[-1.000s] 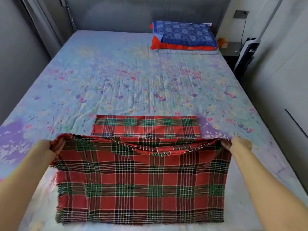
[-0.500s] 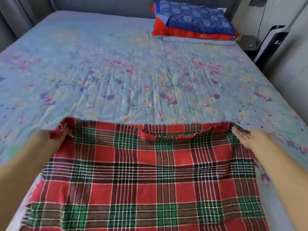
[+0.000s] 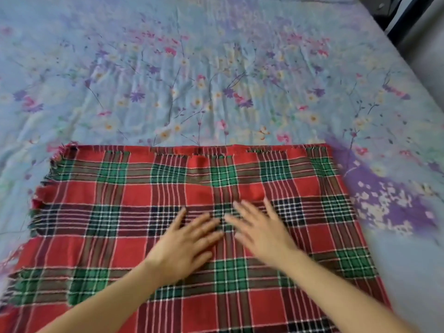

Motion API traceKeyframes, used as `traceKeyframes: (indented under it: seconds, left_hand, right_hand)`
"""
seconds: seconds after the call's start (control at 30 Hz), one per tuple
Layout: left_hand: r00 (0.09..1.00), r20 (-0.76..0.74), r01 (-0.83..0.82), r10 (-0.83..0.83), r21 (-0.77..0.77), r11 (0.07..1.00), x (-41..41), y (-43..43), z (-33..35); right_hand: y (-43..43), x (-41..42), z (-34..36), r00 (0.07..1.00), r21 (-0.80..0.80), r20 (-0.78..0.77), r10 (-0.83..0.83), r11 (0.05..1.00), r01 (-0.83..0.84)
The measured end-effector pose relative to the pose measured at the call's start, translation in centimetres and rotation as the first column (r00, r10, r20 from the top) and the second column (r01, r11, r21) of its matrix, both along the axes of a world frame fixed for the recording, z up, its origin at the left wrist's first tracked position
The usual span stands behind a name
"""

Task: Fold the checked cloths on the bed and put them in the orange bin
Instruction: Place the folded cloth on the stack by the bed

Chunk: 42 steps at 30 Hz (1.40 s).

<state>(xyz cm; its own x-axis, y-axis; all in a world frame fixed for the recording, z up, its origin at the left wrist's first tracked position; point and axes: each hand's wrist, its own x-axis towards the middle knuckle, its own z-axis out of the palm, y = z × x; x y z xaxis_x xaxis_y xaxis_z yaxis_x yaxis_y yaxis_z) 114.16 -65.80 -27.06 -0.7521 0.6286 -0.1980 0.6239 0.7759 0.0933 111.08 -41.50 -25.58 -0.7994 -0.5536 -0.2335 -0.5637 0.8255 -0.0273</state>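
A red and green checked cloth lies folded over flat on the near part of the bed, its far edge straight and its left edge frayed. My left hand and my right hand lie side by side on the cloth's middle, palms down with fingers spread and straight, pressing the fabric. Both hands are blurred. The orange bin is out of view.
The bed's floral light-blue sheet stretches away beyond the cloth. The bed's right edge runs down the right side, with a dark stand and grey floor beyond it at the top right.
Both hands let go of the cloth's far corners and came in to its middle, now flat on it. The folded-over edge lies on the bed. The camera tilted down and closer.
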Motion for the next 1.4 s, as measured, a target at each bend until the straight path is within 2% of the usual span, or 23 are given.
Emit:
traceKeyframes:
  seconds: [0.07,0.13,0.2,0.3,0.4,0.47,0.53,0.57,0.6,0.67,0.7,0.73,0.83,0.9,1.0,1.03,1.1,1.17,1.2,1.23,1.3,1.33,1.4]
  left_hand:
    - [0.966,-0.006,-0.26,0.26,-0.023,0.965,-2.9,-0.5,-0.6]
    - [0.88,0.007,-0.473,0.475,-0.086,0.877,-5.6,-1.1,-0.9]
    - [0.796,0.038,-0.596,0.604,-0.126,0.793,-7.0,-1.0,-0.5]
    - [0.639,0.107,-0.749,0.762,-0.14,0.648,-6.3,-0.5,0.1]
    - [0.621,0.098,-0.77,0.778,-0.111,0.628,-1.3,-0.5,0.5]
    - [0.639,0.081,-0.764,0.765,-0.044,0.643,4.1,-0.9,0.2]
    - [0.619,0.084,-0.783,0.781,-0.009,0.622,10.4,-1.8,0.3]
    - [0.565,0.094,-0.822,0.82,-0.016,0.569,13.4,-2.5,0.3]
    - [0.472,0.107,-0.878,0.875,-0.037,0.478,15.9,-3.4,0.4]
    - [0.249,0.131,-0.958,0.96,-0.112,0.264,20.0,-5.6,1.0]
    - [0.169,0.128,-0.97,0.977,-0.154,0.188,21.7,-6.6,1.3]
    - [0.139,0.116,-0.973,0.983,-0.169,0.158,22.6,-7.3,1.3]
    - [0.144,0.117,-0.976,0.983,-0.148,0.16,24.4,-9.9,1.7]
    - [0.1,0.124,-0.982,0.987,-0.148,0.118,25.4,-11.4,1.9]
    - [0.061,0.149,-0.985,0.987,-0.153,0.084,27.4,-13.3,2.0]
    - [0.054,0.167,-0.988,0.984,-0.135,0.077,27.9,-13.7,1.8]
    - [0.064,0.208,-0.994,0.976,-0.072,0.08,28.7,-15.4,2.0]
    - [0.058,0.288,-0.998,0.956,0.054,0.045,29.5,-17.3,1.5]
    - [-0.001,0.376,-0.99,0.927,0.129,-0.053,29.4,-17.7,1.6]
    - [-0.096,0.486,-0.957,0.869,0.194,-0.214,29.6,-18.7,1.7]
    - [-0.228,0.665,-0.821,0.711,0.262,-0.508,29.7,-20.0,2.9]
    - [-0.238,0.73,-0.769,0.641,0.261,-0.583,29.6,-20.3,3.4]
    - [-0.211,0.808,-0.724,0.55,0.249,-0.643,29.1,-20.8,4.9]
  right_hand:
    - [2.9,-3.7,-0.8,0.974,0.104,0.003,-0.228,0.968,0.227]
    - [6.9,-6.0,-1.1,0.841,0.116,0.018,-0.541,0.836,0.536]
    - [10.0,-5.2,-1.1,0.73,0.122,0.005,-0.683,0.725,0.678]
    - [13.6,1.7,-0.5,0.569,0.014,-0.057,-0.82,0.569,0.822]
    - [15.8,11.6,0.6,0.375,-0.06,-0.038,-0.926,0.377,0.924]
    - [16.7,17.2,0.9,0.281,-0.041,0.088,-0.956,0.278,0.96]
    - [17.5,20.5,1.4,0.121,0.02,0.268,-0.956,0.131,0.991]
    - [17.7,21.1,1.9,0.043,0.03,0.327,-0.944,0.056,0.998]
    - [18.0,21.3,2.1,0.027,0.021,0.391,-0.92,0.038,0.999]
    - [18.2,21.1,3.4,0.057,0.037,0.472,-0.88,0.084,0.996]
    - [17.7,20.8,4.3,0.088,0.031,0.488,-0.869,0.118,0.993]
    - [16.8,20.1,5.7,0.133,-0.006,0.497,-0.858,0.15,0.989]
    - [9.7,18.1,10.9,0.297,-0.218,0.56,-0.773,0.208,0.954]
    - [3.8,16.7,14.3,0.422,-0.343,0.578,-0.699,0.261,0.902]
    - [-5.9,15.4,19.1,0.501,-0.453,0.661,-0.559,0.235,0.86]
    - [-8.8,15.2,20.2,0.528,-0.49,0.678,-0.511,0.221,0.843]
    - [-15.6,15.5,21.7,0.614,-0.557,0.685,-0.392,0.261,0.789]
    - [-22.5,16.3,21.6,0.704,-0.608,0.644,-0.3,0.357,0.709]
    - [-25.3,16.9,20.9,0.741,-0.613,0.617,-0.266,0.428,0.664]
    - [-28.5,17.7,19.6,0.768,-0.59,0.596,-0.232,0.523,0.616]
    - [-33.8,19.9,16.6,0.768,-0.42,0.611,-0.191,0.744,0.519]
    - [-35.5,21.1,14.9,0.748,-0.321,0.642,-0.169,0.827,0.462]
    - [-37.3,23.9,12.0,0.682,-0.159,0.72,-0.13,0.926,0.343]
